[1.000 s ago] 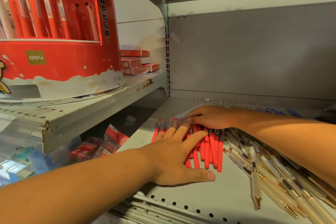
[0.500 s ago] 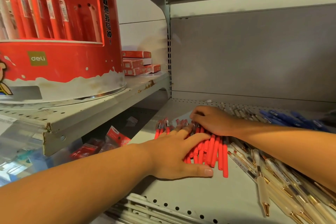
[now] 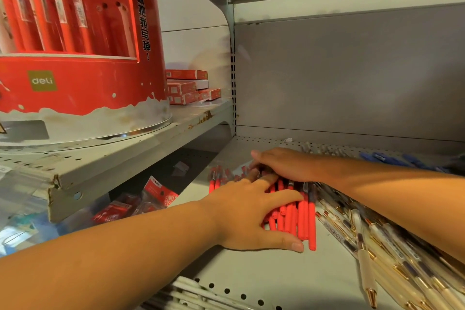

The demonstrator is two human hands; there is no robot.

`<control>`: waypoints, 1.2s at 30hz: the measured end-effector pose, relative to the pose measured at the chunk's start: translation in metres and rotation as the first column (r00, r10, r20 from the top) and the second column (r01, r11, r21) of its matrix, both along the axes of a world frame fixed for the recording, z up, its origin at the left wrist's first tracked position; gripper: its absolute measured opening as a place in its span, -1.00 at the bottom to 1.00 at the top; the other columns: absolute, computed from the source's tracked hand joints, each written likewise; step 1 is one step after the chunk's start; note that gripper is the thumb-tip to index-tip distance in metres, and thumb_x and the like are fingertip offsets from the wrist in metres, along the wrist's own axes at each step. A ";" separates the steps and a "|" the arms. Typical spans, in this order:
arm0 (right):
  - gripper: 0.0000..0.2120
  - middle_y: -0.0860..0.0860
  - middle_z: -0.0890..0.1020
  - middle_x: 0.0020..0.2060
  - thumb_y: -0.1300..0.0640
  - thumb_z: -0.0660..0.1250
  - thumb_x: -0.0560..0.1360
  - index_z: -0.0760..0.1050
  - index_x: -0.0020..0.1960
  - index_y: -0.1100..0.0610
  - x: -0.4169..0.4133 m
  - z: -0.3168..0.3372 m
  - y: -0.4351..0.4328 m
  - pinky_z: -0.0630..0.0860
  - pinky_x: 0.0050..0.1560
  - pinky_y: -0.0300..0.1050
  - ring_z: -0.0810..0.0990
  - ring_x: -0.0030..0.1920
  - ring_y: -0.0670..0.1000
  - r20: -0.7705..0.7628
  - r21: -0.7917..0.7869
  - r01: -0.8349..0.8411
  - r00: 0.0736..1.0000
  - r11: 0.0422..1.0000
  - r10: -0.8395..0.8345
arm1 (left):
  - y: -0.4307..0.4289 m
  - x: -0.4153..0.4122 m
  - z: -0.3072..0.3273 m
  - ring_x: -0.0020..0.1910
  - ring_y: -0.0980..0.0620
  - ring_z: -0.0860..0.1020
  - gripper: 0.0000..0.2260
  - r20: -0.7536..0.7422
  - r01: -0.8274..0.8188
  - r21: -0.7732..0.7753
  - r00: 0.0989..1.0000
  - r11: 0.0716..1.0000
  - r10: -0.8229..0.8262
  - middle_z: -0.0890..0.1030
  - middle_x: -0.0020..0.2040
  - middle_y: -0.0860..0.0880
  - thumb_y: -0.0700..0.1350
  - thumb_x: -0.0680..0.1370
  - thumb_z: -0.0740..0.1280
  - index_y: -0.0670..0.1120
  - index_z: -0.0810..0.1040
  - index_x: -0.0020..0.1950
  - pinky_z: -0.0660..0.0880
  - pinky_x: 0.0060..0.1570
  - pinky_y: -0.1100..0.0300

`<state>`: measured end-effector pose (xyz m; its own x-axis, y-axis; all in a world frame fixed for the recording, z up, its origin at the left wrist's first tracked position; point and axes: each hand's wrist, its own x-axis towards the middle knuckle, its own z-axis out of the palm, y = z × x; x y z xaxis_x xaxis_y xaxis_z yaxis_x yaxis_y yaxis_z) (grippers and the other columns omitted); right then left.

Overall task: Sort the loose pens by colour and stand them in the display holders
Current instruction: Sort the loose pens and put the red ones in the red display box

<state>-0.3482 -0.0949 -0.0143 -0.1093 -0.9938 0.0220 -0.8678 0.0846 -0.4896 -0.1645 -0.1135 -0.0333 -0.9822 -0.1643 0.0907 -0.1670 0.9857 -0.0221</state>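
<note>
- Left hand point(image 3: 251, 211) flat on red pens point(image 3: 300, 219), fingers straight, thumb on shelf point(image 3: 264, 277).
- Right hand point(image 3: 284, 163) over the bunch's far ends, fingers bent down; grip unclear.
- Cream pens point(image 3: 364, 267), gold-tipped, heaped just right of the red ones.
- Blue pens point(image 3: 392, 158) at back right, blurred.
- Red holder point(image 3: 75, 88) stands on upper shelf point(image 3: 125, 156), left; red boxes point(image 3: 186, 85) behind it.

Red pens point(image 3: 305, 221) squeezed into tighter bundle (ends nearer left thumb); left hand point(image 3: 246, 214) fingers reach farther across.
</note>
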 end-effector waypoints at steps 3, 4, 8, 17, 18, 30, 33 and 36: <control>-0.45 -0.05 0.65 0.12 -0.26 -0.06 0.63 0.63 0.16 -0.03 -0.002 0.003 0.005 0.40 0.05 -0.25 0.58 0.08 -0.15 0.063 -0.007 0.022 0.998 1.000 -0.022 | -0.006 -0.002 -0.001 0.25 -0.08 0.43 -0.37 -0.028 0.028 0.019 0.999 0.999 -0.027 0.30 0.43 -0.02 0.43 0.49 0.18 0.32 0.07 0.49 0.42 0.24 0.00; -0.44 -0.06 0.65 0.13 -0.26 -0.06 0.63 0.62 0.18 -0.01 -0.004 0.003 0.006 0.37 0.02 -0.30 0.57 0.08 -0.17 0.081 -0.011 0.027 0.996 1.000 -0.026 | -0.007 -0.002 -0.001 0.24 -0.07 0.44 -0.37 -0.028 0.035 0.014 0.999 0.999 -0.035 0.30 0.43 -0.01 0.43 0.50 0.18 0.32 0.05 0.49 0.42 0.23 0.01; -0.43 -0.04 0.58 0.27 -0.27 -0.08 0.62 0.53 0.31 0.01 -0.010 0.006 0.012 0.36 0.19 -0.22 0.52 0.26 -0.08 0.143 -0.007 0.024 0.989 1.000 -0.023 | -0.009 -0.003 -0.003 0.37 -0.12 0.38 -0.28 -0.019 0.040 0.019 0.999 0.999 -0.040 0.16 0.55 0.02 0.45 0.47 0.18 0.35 -0.11 0.52 0.35 0.33 -0.03; -0.67 -0.06 0.39 0.43 -0.13 0.06 0.65 0.39 0.37 -0.16 -0.023 0.008 0.054 0.31 0.30 -0.08 0.36 0.36 -0.08 0.093 -0.103 -0.002 0.996 0.995 0.012 | -0.029 0.007 -0.002 0.55 -0.28 0.10 -0.25 -0.103 -0.585 0.264 0.773 0.767 0.625 0.09 0.60 -0.18 0.49 0.49 -0.07 0.09 0.12 0.56 0.17 0.47 -0.21; -0.66 -0.09 0.34 0.46 -0.16 0.10 0.63 0.35 0.39 -0.21 -0.024 0.007 0.063 0.29 0.33 -0.08 0.32 0.39 -0.10 0.053 -0.096 -0.026 0.998 0.995 0.032 | -0.031 0.008 -0.004 0.56 -0.32 0.04 -0.17 -0.026 -0.615 0.307 0.758 0.726 0.652 0.01 0.61 -0.19 0.54 0.43 -0.09 0.11 0.04 0.59 0.12 0.48 -0.24; -0.22 -0.37 0.18 0.37 -0.06 0.33 0.45 -0.08 0.46 -0.44 -0.016 0.000 0.109 0.09 0.05 -0.74 0.17 0.35 -0.31 -0.329 0.092 -0.215 0.915 0.972 0.234 | -0.028 -0.008 -0.009 0.59 -0.19 -0.10 -0.03 0.086 -0.428 0.373 0.899 0.823 0.428 0.09 0.61 -0.13 0.61 0.27 -0.06 0.16 -0.01 0.59 -0.05 0.50 -0.19; -0.26 -0.17 0.24 0.44 -0.09 0.33 0.51 -0.02 0.53 -0.28 -0.009 0.001 0.104 0.27 0.38 -0.36 0.27 0.41 -0.11 -0.345 0.073 -0.229 0.908 0.971 0.239 | -0.037 -0.011 -0.010 0.52 -0.15 0.24 -0.07 0.119 -0.391 0.414 0.918 0.822 0.378 0.30 0.53 -0.15 0.61 0.30 -0.04 0.18 0.01 0.58 0.21 0.46 -0.01; -0.24 -0.09 0.26 0.45 -0.12 0.33 0.52 -0.04 0.56 -0.23 -0.001 0.002 0.095 0.39 0.39 -0.01 0.34 0.40 -0.03 -0.373 0.083 -0.218 0.898 0.972 0.233 | -0.045 -0.012 -0.009 0.25 -0.03 0.55 -0.11 0.135 -0.371 0.443 0.927 0.816 0.349 0.54 0.34 -0.11 0.61 0.30 -0.04 0.20 0.06 0.54 0.38 0.26 0.17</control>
